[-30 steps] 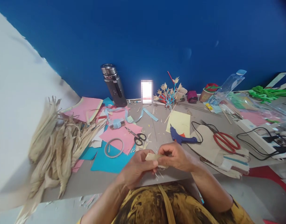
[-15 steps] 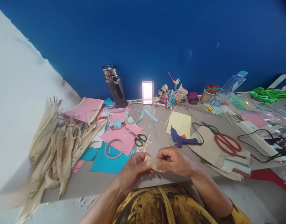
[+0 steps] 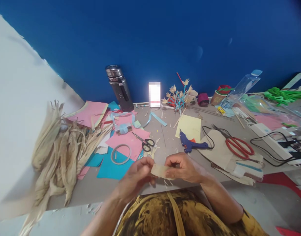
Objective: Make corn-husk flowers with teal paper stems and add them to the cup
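A short pale strip of corn husk (image 3: 158, 171) is held in front of me, just above the near edge of the table. Its right end is pinched between the thumb and fingers of my right hand (image 3: 181, 167). At its left end is my left hand (image 3: 140, 172), with curled fingers touching that edge; some fingertips are hidden behind the strip. Small husk scraps lie on the table beneath. Beyond my hands are black-handled scissors (image 3: 147, 145) and a blue glue gun (image 3: 191, 144), which rests partly on a yellow paper sheet (image 3: 190, 126).
Dried corn husks (image 3: 59, 157) hang over the table's left edge. A roll of tape (image 3: 121, 154) lies on blue and pink paper. At the back stand a dark thermos (image 3: 121, 91) and husk flowers (image 3: 177, 95). Red-handled scissors (image 3: 240, 147), a glove (image 3: 219, 150) and a power strip (image 3: 270, 144) are right.
My left thumb has drawn back leftward, so more of the strip's left end shows. My right hand keeps its pinch. The whole view has shifted slightly.
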{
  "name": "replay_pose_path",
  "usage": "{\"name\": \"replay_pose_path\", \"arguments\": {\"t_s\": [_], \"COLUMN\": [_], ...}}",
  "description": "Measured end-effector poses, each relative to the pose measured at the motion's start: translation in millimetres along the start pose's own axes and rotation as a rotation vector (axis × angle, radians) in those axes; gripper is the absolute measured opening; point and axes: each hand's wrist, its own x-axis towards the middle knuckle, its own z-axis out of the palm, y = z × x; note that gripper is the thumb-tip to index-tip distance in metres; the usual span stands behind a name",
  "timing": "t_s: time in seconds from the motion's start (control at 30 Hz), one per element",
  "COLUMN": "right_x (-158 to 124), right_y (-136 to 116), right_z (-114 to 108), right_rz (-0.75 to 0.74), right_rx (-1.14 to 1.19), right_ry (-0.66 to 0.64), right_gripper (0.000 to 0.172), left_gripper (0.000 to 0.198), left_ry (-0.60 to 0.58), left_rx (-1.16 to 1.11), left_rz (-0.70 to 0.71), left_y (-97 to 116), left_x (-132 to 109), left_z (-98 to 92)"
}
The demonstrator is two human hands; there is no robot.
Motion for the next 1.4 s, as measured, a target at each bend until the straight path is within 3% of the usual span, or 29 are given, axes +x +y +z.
{"name": "replay_pose_path", "arguments": {"t_s": [0.1, 0.2, 0.3, 0.4, 0.47, 0.53, 0.67, 0.77, 0.87, 1.0, 1.1, 1.2, 1.3, 1.4], "right_x": [4, 1, -5, -6, -4, -2, -6, -10, -8, -3, -3, -2, 3, 9], "right_y": [-1, 0, 3, 4, 4, 4, 5, 8, 9, 9, 11, 14, 13, 7], "right_z": [6, 4, -2, -3, -1, 1, -2, -6, -6, 0, 0, -3, -3, 2], "right_rz": [-0.001, 0.003, 0.021, 0.033, 0.033, 0.034, 0.005, 0.013, 0.025, 0.017, 0.012, -0.001, -0.004, -0.015], "right_rx": [-0.009, 0.005, 0.049, 0.078, 0.068, 0.066, 0.030, 0.009, 0.031, 0.016, 0.011, 0.032, 0.119, 0.104], "right_ry": [-0.038, -0.038, 0.013, 0.048, 0.018, -0.028, -0.039, 0.003, 0.017, -0.047, -0.044, 0.028, 0.066, 0.060], "right_gripper": [0.040, 0.043, 0.046, 0.045, 0.042, 0.038, 0.034, 0.035, 0.037, 0.038, 0.041, 0.044, 0.043, 0.041], "left_gripper": [0.040, 0.038, 0.037, 0.041, 0.046, 0.040, 0.035, 0.036, 0.038, 0.043, 0.043, 0.042, 0.038, 0.039], "left_ry": [-0.029, -0.116, -0.038, 0.066, 0.044, -0.011, -0.176, -0.111, 0.013, -0.058, -0.102, -0.032, 0.067, -0.014], "left_rx": [-0.033, -0.194, -0.281, -0.097, 0.042, 0.075, -0.155, -0.291, -0.135, 0.094, -0.016, -0.088, 0.091, 0.144], "left_rz": [-0.102, -0.149, -0.018, 0.081, 0.008, -0.090, -0.230, -0.113, 0.024, -0.116, -0.138, 0.031, 0.190, 0.046], "left_y": [-12, -8, 3, 4, -1, -6, -1, 8, 6, -5, 2, 18, 19, 8], "left_x": [5, 6, 6, 8, 11, 15, 18, 15, 12, 13, 17, 21, 25, 27], "left_z": [13.3, 10.1, -0.5, 1.0, 9.9, 19.4, 21.5, 11.9, 10.3, 22.4, 22.2, 11.1, 5.0, 10.3]}}
